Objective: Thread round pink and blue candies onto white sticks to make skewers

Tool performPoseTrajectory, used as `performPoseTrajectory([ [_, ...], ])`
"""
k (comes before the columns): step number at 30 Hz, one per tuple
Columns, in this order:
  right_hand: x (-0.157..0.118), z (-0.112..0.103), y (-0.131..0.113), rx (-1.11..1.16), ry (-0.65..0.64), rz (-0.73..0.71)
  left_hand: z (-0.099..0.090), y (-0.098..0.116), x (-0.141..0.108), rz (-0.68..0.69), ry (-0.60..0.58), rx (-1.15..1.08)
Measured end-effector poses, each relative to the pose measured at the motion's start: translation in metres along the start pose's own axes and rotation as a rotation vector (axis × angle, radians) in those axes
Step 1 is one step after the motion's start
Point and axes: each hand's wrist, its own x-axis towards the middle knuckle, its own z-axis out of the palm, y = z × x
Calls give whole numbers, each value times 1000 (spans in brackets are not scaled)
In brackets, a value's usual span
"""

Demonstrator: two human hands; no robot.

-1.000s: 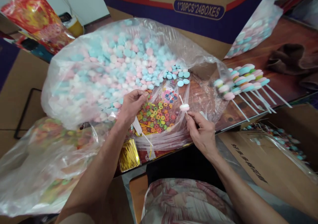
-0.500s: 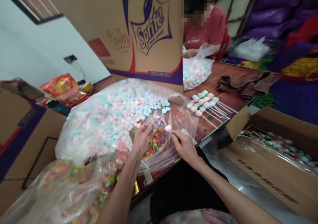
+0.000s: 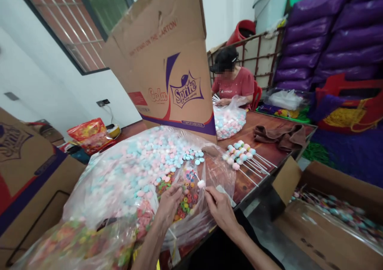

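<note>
A large clear bag (image 3: 80, 196) of pink, white and blue sweets (image 3: 161, 142) sprawls over the surface (image 3: 249, 131), with colourful rings (image 3: 190, 204) near its front edge. Above them the right hand (image 3: 220, 208) pinches a stick (image 3: 196, 177) bearing a white piece (image 3: 201, 184); the left hand (image 3: 170, 202) has its fingers drawn together, any grip hidden. Loaded sticks (image 3: 239, 154) and a brown cloth (image 3: 281, 136) lie rightward, above an open box (image 3: 338, 174) of colourful pieces. A tall carton (image 3: 167, 42), reading "Cola", "Sprite" and "stick candy", partly screens the co-worker's (image 3: 239, 82) side.
</note>
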Motion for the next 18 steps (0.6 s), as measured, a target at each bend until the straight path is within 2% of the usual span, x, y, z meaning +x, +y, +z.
performPoseTrajectory([
  [8, -3, -5, 2, -18, -160, 112, 20, -3, 7, 145, -32, -46],
  [12, -5, -8, 4, -59, -167, 146, 27, -8, 14, 75, 11, -128],
  [18, -5, -8, 3, -43, -199, 203, 24, -12, 22, 1, -19, -210],
])
